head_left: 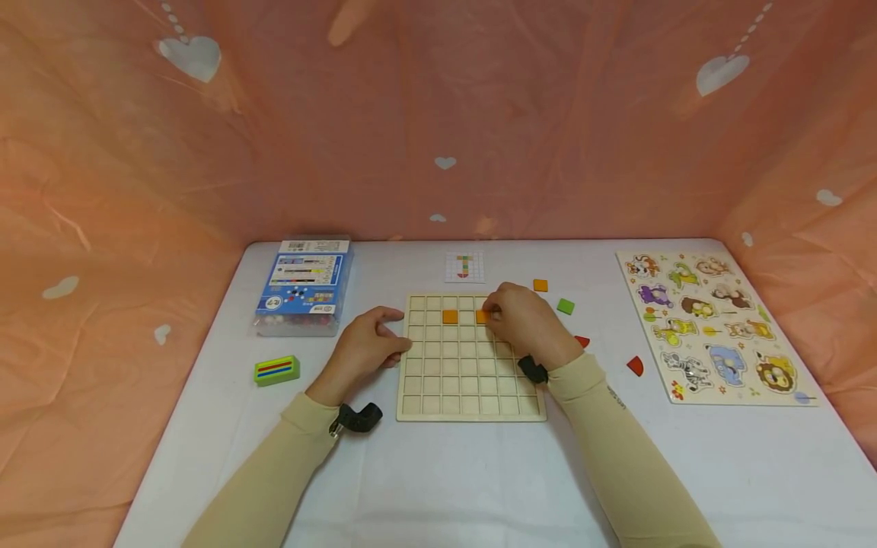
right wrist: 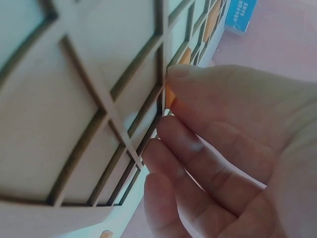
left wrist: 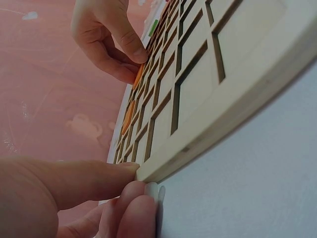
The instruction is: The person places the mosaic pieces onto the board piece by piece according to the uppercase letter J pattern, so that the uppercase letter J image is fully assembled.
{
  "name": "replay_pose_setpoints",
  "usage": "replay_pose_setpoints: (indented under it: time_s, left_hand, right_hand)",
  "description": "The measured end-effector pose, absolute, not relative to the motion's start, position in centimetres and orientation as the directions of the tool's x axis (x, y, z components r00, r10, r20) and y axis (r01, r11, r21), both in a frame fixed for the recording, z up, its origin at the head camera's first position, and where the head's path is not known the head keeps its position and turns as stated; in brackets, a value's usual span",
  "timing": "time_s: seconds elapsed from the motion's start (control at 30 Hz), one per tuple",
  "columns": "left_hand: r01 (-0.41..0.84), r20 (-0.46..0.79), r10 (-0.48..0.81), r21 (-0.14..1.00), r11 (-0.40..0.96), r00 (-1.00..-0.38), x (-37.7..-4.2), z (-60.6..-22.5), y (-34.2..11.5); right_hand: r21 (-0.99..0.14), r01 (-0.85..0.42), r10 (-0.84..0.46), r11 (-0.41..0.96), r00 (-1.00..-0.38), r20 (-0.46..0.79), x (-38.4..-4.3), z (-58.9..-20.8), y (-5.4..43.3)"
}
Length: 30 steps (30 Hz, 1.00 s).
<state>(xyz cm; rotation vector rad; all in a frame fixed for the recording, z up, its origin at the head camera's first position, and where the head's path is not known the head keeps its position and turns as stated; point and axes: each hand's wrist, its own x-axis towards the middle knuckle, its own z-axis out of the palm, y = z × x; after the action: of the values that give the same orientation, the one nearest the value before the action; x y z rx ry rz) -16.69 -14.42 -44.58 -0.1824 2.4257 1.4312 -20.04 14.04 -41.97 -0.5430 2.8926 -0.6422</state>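
Pale wood is divided into square cells on the flat grid board (head_left: 471, 418), laid on a white tabletop (head_left: 438, 487). One flat orange square tile (head_left: 449, 317) is set in its second row from the far edge. Farther right in that row, a second orange square tile (head_left: 482, 317) is pinched by the right hand (head_left: 524, 316); whether it is fully seated cannot be told. From the head it is partly covered by fingers, while its edge is exposed beside the thumb in the right-wrist view. The left hand (head_left: 363, 346) is loosely bent; its thumb tip against the board's side is shown closely from the left wrist. The clear box with a blue-and-white label (head_left: 298, 281) is seen whole only from the head; just a blue corner is caught from the right wrist.
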Motion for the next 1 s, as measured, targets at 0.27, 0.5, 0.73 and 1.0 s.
replay_pose_setpoints:
  time_s: [0.27, 0.5, 0.73, 1.0]
  left_hand:
    - [-0.276, -0.341, 0.053, 0.833, 0.48, -0.938, -16.7, -44.7, -14.4]
    - [-0.27, -0.333, 0.052, 0.837, 0.477, -0.942, -16.8, -44.7, -14.4]
    - [-0.278, -0.345, 0.062, 0.839, 0.467, -0.937, -16.9, -44.5, -14.5]
    - [-0.281, -0.348, 0.062, 0.839, 0.467, -0.935, -16.7, -44.4, -14.5]
  right_hand:
    - [-0.433, -0.32, -0.376, 0.842, -0.925, -0.047, -19.8, -42.0, 14.1]
    - [-0.457, -0.316, -0.375, 0.831, -0.926, -0.042, -20.1, -41.9, 14.3]
    - [-0.515, -0.235, -0.305, 0.824, -0.951, -0.054, -20.1, -41.5, 16.4]
    - [-0.541, -0.076, -0.157, 0.838, -0.982, -0.106, -19.8, -40.9, 21.6]
